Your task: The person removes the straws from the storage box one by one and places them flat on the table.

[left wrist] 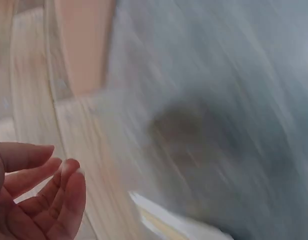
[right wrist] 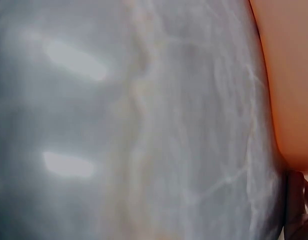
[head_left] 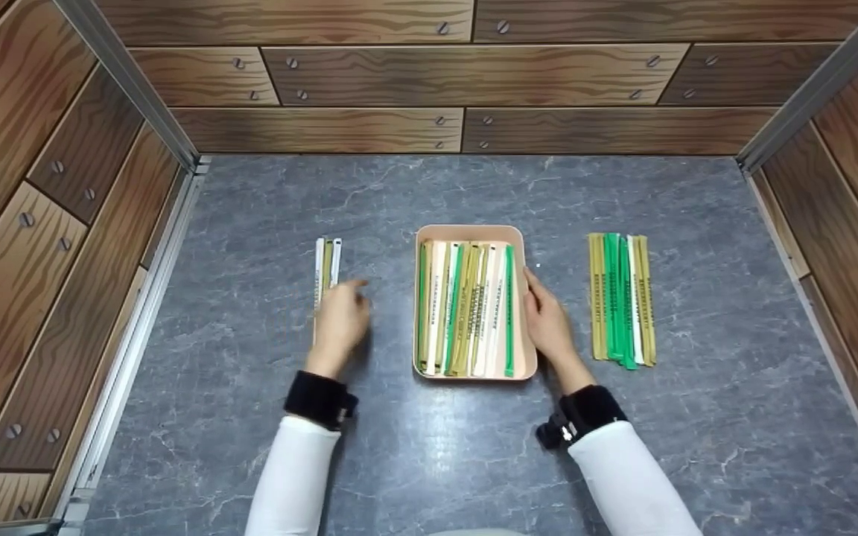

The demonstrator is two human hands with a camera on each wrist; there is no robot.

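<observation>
A peach tray sits mid-table, filled with green, white and olive strips lying lengthwise. My right hand lies along the tray's right wall, fingers straight and touching it; the right wrist view shows that wall and a fingertip. My left hand hovers over the near end of a small group of three strips left of the tray. In the blurred left wrist view the left hand has loosely curled fingers and holds nothing.
A larger pile of olive, green and white strips lies right of the tray. The grey marble-pattern table is boxed in by wood-pattern walls at the back and on both sides.
</observation>
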